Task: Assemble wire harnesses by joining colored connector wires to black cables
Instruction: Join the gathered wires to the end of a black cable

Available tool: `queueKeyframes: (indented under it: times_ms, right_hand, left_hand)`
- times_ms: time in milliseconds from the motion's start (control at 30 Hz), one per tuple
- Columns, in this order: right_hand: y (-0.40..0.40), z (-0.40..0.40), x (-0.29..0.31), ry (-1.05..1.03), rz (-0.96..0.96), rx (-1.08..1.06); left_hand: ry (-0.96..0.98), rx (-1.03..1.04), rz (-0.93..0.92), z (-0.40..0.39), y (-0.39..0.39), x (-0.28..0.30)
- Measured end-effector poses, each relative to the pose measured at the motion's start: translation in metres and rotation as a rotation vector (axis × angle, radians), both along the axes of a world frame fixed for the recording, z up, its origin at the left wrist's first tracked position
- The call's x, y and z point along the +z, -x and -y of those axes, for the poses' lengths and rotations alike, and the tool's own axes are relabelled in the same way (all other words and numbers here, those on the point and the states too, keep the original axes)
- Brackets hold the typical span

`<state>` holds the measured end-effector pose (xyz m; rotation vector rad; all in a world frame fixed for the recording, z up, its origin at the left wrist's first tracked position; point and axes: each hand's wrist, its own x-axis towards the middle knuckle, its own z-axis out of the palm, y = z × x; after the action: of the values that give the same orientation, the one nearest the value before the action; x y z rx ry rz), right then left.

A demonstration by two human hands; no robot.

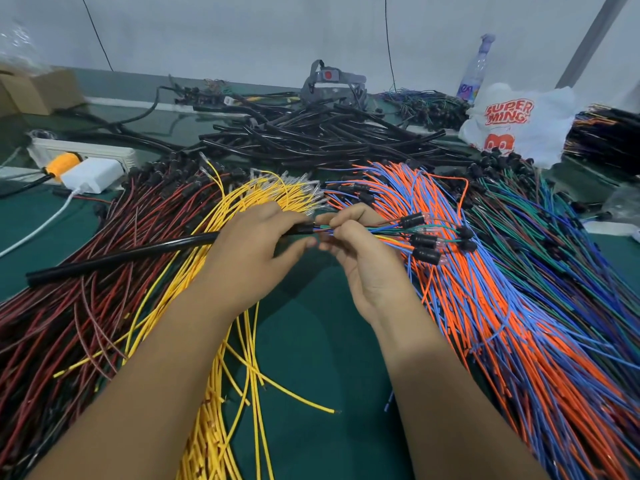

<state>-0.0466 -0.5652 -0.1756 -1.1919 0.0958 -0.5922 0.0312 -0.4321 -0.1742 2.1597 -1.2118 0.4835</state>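
Now my left hand (pixel 258 249) curls its fingers round the end of a smooth, glossy black cable (pixel 121 256), which slants left above the green tabletop (pixel 308 341). My right hand (pixel 360 258) pinches the thin colored connector wires (pixel 377 232) just beside that end. Yellow wires (pixel 221 341) and orange-blue wires (pixel 485 306) flank the bare strip below.

A green surface (pixel 311 341) is covered by yellow wires (pixel 221 393), dark red wires (pixel 69 323), orange-and-blue wires (pixel 502 323) and black cables (pixel 311 133).
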Motion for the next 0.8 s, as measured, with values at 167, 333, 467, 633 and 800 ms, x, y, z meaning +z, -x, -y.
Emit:
queueKeyframes:
  times_ms: [167,333,467,633,800]
  right_hand:
    - [-0.003,-0.004,-0.001,0.14,-0.145,-0.09]
    - [-0.001,-0.006,0.001,0.021,-0.148,-0.007]
    - [-0.002,0.0,0.004,-0.317,-0.098,-0.044]
    - [-0.005,0.005,0.002,-0.412,-0.146,-0.183]
    - [-0.006,0.005,-0.002,-0.202,-0.159,-0.243]
  left_hand:
    - [-0.003,-0.004,-0.068,0.001,0.004,-0.003]
    - [-0.004,-0.004,-0.222,0.004,0.003,-0.006]
    - [0.016,0.006,-0.322,0.003,0.001,-0.008]
    - [-0.073,0.075,-0.329,0.003,0.001,-0.006]
    - [-0.122,0.083,-0.316,-0.001,0.002,-0.004]
